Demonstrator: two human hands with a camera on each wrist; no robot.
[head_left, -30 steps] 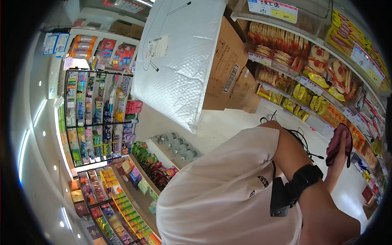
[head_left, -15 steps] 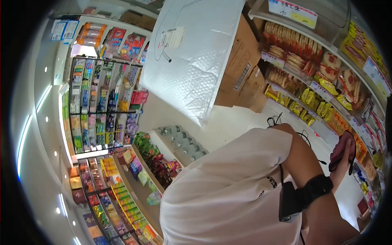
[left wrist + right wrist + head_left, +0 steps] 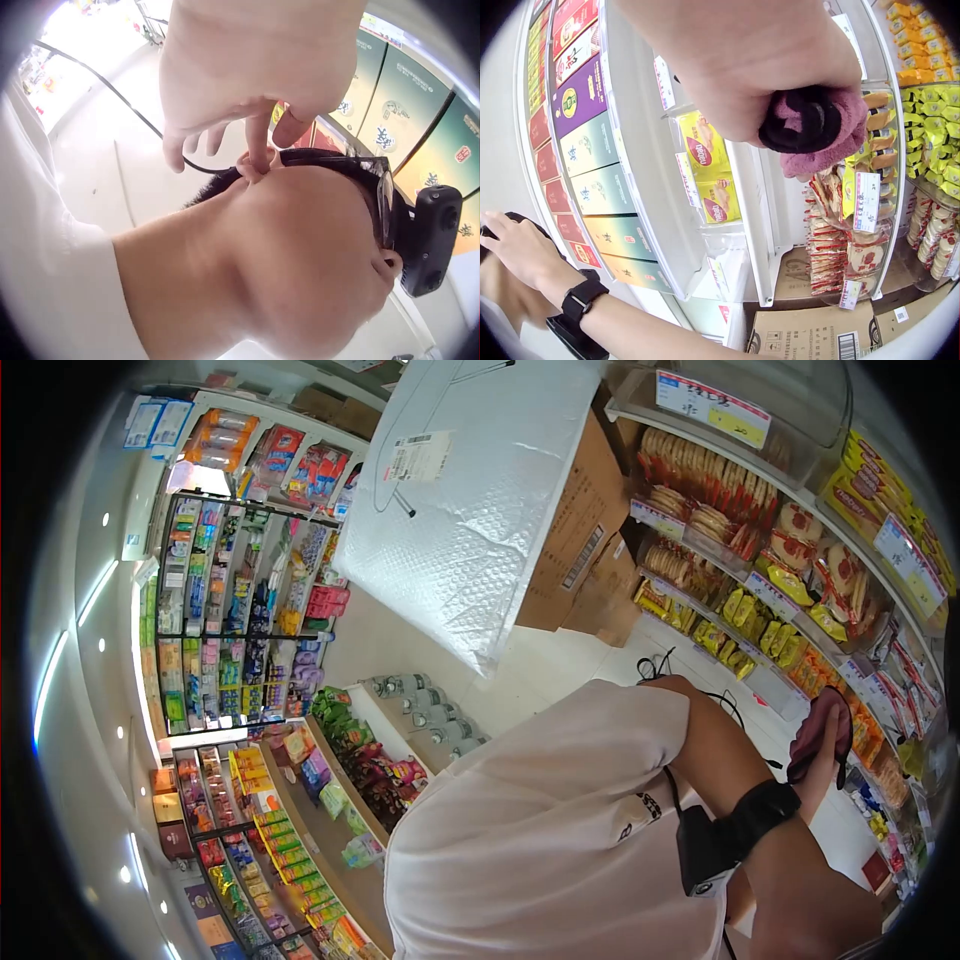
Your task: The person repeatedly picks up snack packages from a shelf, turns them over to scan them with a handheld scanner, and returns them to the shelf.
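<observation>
My right hand grips a bunched mauve cloth with black trim in front of a shelf of packaged biscuits. The same cloth appears at the right of the head view, beside the snack shelves. My left hand is raised to the side of the head, one finger touching the ear while other fingers hang loosely. In the right wrist view this left hand rests by the head. Its forearm carries a black strap and wrist camera; the hand itself is hidden in the head view.
A large silvery padded package juts in beside a brown carton. Shelves of wrapped biscuits curve along the right, with black cables on the floor nearby. Packed goods racks stand at left; gift boxes line another shelf.
The head view swings slightly one way and back, shifting the shelves and package. The right hand keeps hold of the cloth, and the left arm stays raised.
</observation>
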